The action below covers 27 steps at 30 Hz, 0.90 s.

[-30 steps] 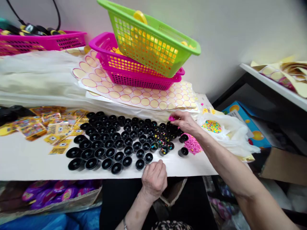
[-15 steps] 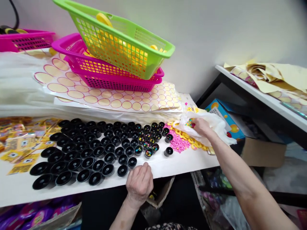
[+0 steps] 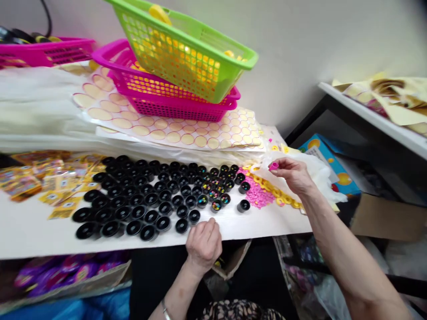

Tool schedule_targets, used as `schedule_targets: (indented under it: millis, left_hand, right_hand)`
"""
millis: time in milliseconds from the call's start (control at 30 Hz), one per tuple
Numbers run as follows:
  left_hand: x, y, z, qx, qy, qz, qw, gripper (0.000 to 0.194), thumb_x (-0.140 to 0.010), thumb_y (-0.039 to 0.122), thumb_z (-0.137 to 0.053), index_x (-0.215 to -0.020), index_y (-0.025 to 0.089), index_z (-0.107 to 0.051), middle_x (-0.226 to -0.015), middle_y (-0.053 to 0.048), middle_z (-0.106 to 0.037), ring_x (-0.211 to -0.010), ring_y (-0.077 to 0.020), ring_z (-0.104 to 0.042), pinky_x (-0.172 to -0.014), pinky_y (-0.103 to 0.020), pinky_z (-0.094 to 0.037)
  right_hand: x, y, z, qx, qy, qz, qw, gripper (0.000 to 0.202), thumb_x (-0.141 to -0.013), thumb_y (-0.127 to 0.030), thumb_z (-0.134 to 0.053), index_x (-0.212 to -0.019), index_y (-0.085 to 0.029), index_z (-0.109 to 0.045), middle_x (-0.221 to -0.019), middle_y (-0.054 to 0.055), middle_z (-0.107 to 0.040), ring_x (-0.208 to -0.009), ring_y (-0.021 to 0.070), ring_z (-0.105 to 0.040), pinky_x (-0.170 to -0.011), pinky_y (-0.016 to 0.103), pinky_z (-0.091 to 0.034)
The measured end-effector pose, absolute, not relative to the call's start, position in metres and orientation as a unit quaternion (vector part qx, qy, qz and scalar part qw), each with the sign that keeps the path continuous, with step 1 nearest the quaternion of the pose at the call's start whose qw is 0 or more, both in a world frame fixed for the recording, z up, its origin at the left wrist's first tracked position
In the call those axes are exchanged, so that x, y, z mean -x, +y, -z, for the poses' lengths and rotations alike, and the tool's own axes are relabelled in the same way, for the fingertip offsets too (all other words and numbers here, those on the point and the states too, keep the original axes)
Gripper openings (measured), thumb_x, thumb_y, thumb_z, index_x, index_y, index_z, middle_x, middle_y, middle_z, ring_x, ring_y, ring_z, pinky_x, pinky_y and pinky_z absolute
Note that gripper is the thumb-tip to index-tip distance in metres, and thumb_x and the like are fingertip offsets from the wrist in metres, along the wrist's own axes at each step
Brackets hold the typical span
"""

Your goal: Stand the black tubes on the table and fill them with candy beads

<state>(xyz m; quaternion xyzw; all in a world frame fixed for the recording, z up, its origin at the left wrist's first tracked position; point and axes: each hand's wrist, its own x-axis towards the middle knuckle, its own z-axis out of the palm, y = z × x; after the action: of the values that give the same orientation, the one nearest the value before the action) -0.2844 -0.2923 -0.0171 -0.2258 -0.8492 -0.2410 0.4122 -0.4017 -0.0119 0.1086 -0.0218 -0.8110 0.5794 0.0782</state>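
My right hand point(image 3: 294, 174) pinches a small pink cup point(image 3: 274, 166) above the front of a white plastic bag point(image 3: 320, 171). My left hand point(image 3: 204, 242) is closed at the table's front edge, beside the nearest black cups; whether its fingers hold anything is hidden. Rows of black cups point(image 3: 137, 200) stand on the white table point(image 3: 263, 224). Several at the right end, such as one black cup point(image 3: 216, 205), hold small coloured beads. A pile of pink pieces point(image 3: 258, 193) lies by yellow rings point(image 3: 280, 200) in front of the bag.
Green basket point(image 3: 187, 49) with yellow pieces rests on pink baskets point(image 3: 182, 106), over sheets of round stickers point(image 3: 150, 129). Yellow packets point(image 3: 63, 182) lie at the left. A shelf point(image 3: 370, 111) and a blue box point(image 3: 336, 164) stand at the right. Purple packages point(image 3: 63, 273) sit below the table.
My right hand has come up out of the white bag, and the pink cup now shows in its fingers. My left hand stays closed at the table edge. The view has shifted slightly.
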Motion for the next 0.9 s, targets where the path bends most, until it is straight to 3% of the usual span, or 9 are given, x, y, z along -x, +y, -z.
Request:
schedule_targets:
  millis: [67, 200, 400, 500, 633, 767, 900]
  left_hand:
    - [0.282, -0.293, 0.019, 0.226, -0.854, 0.242, 0.401, 0.020, -0.071, 0.006, -0.059, -0.090, 0.012, -0.060, -0.089, -0.010, -0.071, -0.072, -0.0207, -0.058, -0.060, -0.033, -0.038]
    - [0.279, -0.295, 0.022, 0.222, -0.865, 0.234, 0.384, 0.018, -0.072, 0.008, -0.058, -0.089, 0.011, -0.061, -0.091, -0.009, -0.070, -0.072, -0.0198, -0.057, -0.058, -0.033, -0.037]
    - [0.280, -0.295, 0.022, 0.220, -0.866, 0.235, 0.382, 0.016, -0.073, 0.009, -0.055, -0.088, 0.011, -0.061, -0.092, -0.011, -0.069, -0.071, -0.0190, -0.056, -0.058, -0.033, -0.035]
    - [0.279, -0.295, 0.023, 0.219, -0.866, 0.238, 0.382, 0.017, -0.074, 0.010, -0.054, -0.090, 0.011, -0.061, -0.092, -0.010, -0.069, -0.071, -0.0191, -0.055, -0.057, -0.033, -0.034]
    - [0.278, -0.296, 0.026, 0.220, -0.865, 0.238, 0.383, 0.019, -0.073, 0.011, -0.054, -0.091, 0.011, -0.061, -0.093, -0.011, -0.068, -0.073, -0.0198, -0.055, -0.058, -0.034, -0.034]
    - [0.278, -0.296, 0.027, 0.224, -0.865, 0.239, 0.381, 0.019, -0.073, 0.011, -0.053, -0.091, 0.011, -0.061, -0.093, -0.011, -0.068, -0.072, -0.0197, -0.055, -0.058, -0.034, -0.034]
    - [0.278, -0.296, 0.026, 0.220, -0.867, 0.238, 0.379, 0.018, -0.073, 0.009, -0.051, -0.089, 0.011, -0.061, -0.091, -0.011, -0.068, -0.070, -0.0188, -0.054, -0.057, -0.034, -0.032]
  right_hand:
    - [0.394, -0.050, -0.117, -0.030, -0.789, -0.613, 0.015, 0.022, -0.057, -0.022, -0.077, -0.076, -0.018, -0.067, -0.075, 0.001, -0.064, -0.071, 0.0145, -0.058, -0.068, 0.029, -0.047]
    - [0.387, -0.113, -0.124, -0.101, -0.778, -0.610, -0.108, 0.019, -0.061, -0.023, -0.074, -0.078, -0.017, -0.067, -0.071, 0.000, -0.060, -0.064, 0.0122, -0.053, -0.058, 0.026, -0.044]
    - [0.423, -0.135, -0.106, -0.130, -0.832, -0.533, -0.075, 0.014, -0.061, -0.020, -0.068, -0.073, -0.015, -0.064, -0.065, -0.002, -0.056, -0.063, 0.0116, -0.049, -0.060, 0.026, -0.038]
    - [0.433, -0.145, -0.099, -0.223, -0.868, -0.436, -0.080, 0.011, -0.069, -0.020, -0.061, -0.079, -0.016, -0.065, -0.069, -0.001, -0.056, -0.066, 0.0132, -0.049, -0.061, 0.027, -0.036]
    - [0.423, -0.177, -0.102, -0.363, -0.908, -0.200, -0.061, 0.016, -0.077, -0.015, -0.051, -0.083, -0.018, -0.065, -0.081, 0.003, -0.058, -0.079, 0.0172, -0.049, -0.069, 0.029, -0.035]
    - [0.412, -0.203, -0.108, -0.412, -0.911, 0.003, -0.035, 0.017, -0.076, -0.013, -0.048, -0.077, -0.017, -0.064, -0.082, 0.006, -0.057, -0.080, 0.0193, -0.046, -0.066, 0.032, -0.030]
    - [0.407, -0.214, -0.110, -0.435, -0.896, 0.088, -0.021, 0.013, -0.073, -0.014, -0.051, -0.075, -0.016, -0.064, -0.083, 0.008, -0.057, -0.083, 0.0220, -0.045, -0.061, 0.034, -0.025]
